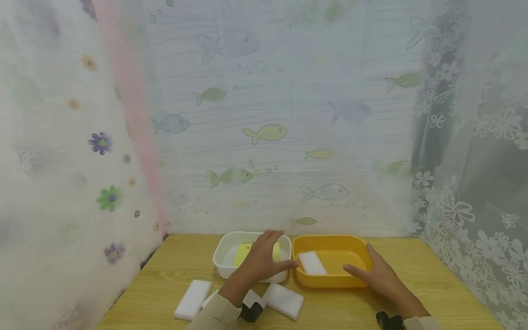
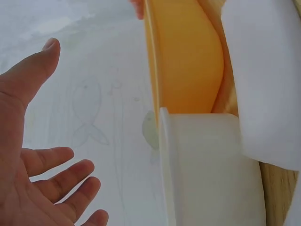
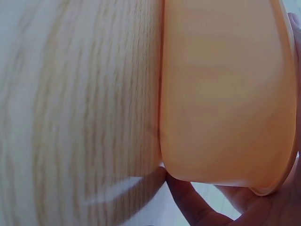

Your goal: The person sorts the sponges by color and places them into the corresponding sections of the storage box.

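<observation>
My left hand (image 1: 261, 260) is held over the white plastic basin (image 1: 222, 268), thumb and fingers spread, with nothing between them. In that basin lies a yellow piece (image 1: 242, 252), probably a sponge, partly hidden by the hand. To its right stands the yellow-orange basin (image 1: 330, 280) with one white foam block (image 1: 312, 262) in its left part. My right hand (image 1: 381, 275) grips this basin's right end, its thumb over the rim. From the right wrist view, fingers (image 3: 188, 197) curl round the outside of the basin's end.
In front of the basins lie several white foam blocks, including a left one (image 1: 193, 299) and a right one (image 1: 284, 300); my left arm partly covers others. The wooden table (image 1: 433, 270) ends at a curtain with fish prints (image 1: 268, 133).
</observation>
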`<act>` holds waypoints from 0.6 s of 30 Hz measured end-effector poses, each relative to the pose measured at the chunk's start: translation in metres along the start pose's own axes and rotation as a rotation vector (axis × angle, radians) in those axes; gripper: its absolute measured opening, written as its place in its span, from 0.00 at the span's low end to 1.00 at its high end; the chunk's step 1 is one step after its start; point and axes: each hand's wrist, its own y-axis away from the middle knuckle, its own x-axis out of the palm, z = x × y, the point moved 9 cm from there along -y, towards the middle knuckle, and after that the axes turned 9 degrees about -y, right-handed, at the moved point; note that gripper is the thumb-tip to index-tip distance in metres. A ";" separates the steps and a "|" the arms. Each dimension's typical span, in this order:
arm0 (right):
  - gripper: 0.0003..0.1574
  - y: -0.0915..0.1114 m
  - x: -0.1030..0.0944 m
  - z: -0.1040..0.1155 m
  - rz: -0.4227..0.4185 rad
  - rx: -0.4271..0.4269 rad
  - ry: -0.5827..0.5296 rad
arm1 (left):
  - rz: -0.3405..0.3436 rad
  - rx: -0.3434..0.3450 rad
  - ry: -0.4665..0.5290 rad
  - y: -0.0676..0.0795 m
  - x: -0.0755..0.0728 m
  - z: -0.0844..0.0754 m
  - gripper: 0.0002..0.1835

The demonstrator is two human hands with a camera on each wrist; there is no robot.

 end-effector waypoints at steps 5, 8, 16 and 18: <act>0.76 -0.001 0.000 -0.001 -0.005 -0.007 0.014 | -0.031 0.040 0.023 0.016 -0.009 -0.001 0.51; 0.77 0.000 -0.001 0.001 -0.005 -0.009 0.019 | -0.042 0.053 0.051 0.026 -0.013 0.001 0.49; 0.76 0.000 0.000 0.002 0.010 -0.016 0.027 | -0.016 0.073 0.092 0.044 -0.010 0.006 0.40; 0.75 0.000 0.000 0.001 0.012 -0.015 0.019 | 0.008 0.069 0.091 0.047 -0.006 0.009 0.38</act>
